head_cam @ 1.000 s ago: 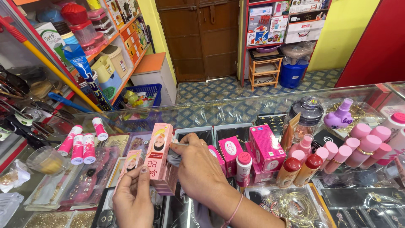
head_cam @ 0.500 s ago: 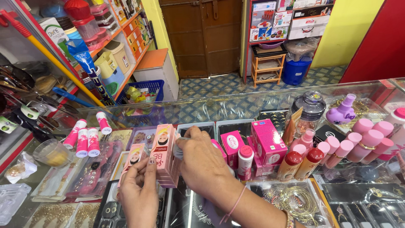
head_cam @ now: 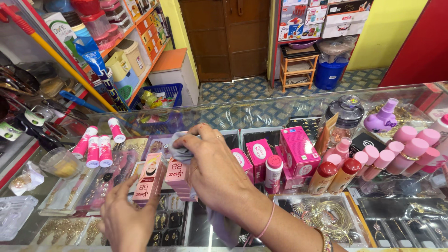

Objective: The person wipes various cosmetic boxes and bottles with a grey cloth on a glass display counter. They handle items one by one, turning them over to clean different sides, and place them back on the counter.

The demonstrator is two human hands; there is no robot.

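Note:
My left hand (head_cam: 123, 217) holds a slim pink cosmetic box (head_cam: 149, 177) upright on the glass counter (head_cam: 242, 114). My right hand (head_cam: 212, 168) grips a grey cloth (head_cam: 179, 150) and presses it against the top of a stack of similar pink boxes (head_cam: 177, 179) beside the held box. The cloth's tail hangs under my right wrist. A pink band sits on that wrist.
More pink boxes (head_cam: 298, 151), a white bottle with a pink cap (head_cam: 273, 172), red-capped bottles (head_cam: 336, 175) and pink-capped tubes (head_cam: 401, 149) stand to the right. Pink-and-white tubes (head_cam: 95, 149) and a plastic cup (head_cam: 58, 163) stand at left. Jewellery lies under the glass.
My right hand has shifted left with the cloth onto the top of the stacked boxes. My left hand has moved the slim box slightly left, apart from the stack.

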